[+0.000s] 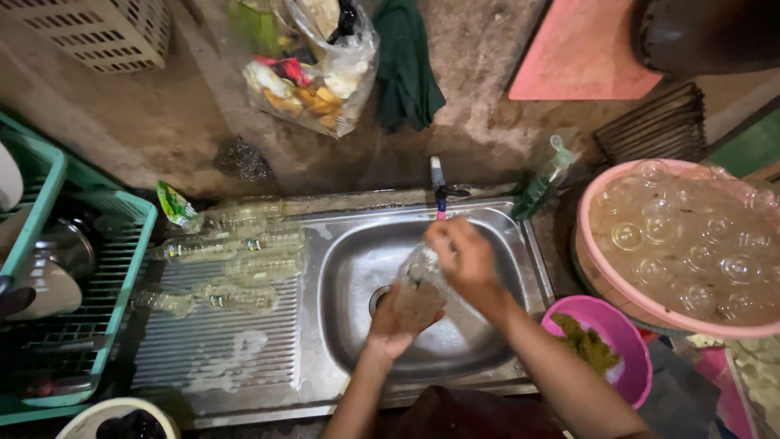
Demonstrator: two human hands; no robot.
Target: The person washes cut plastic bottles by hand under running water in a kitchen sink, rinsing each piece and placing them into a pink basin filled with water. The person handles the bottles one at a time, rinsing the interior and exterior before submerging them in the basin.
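Observation:
Over the steel sink (349,268), my left hand (402,313) grips the lower part of a clear glass bottle (420,268). My right hand (459,256) is closed around the bottle's upper part, just under the tap (439,187). The bottle is tilted and partly hidden by both hands. Several clear glass bottles (244,264) lie on their sides on the ribbed draining board, left of the basin.
A large pink tub (597,268) with several glass bottles in water stands at the right. Below it is a small pink bowl (630,341) with a green scrubber. A green soap bottle (544,179) stands behind the sink. A green dish rack (114,268) is at left, and a plastic bag (313,65) hangs above.

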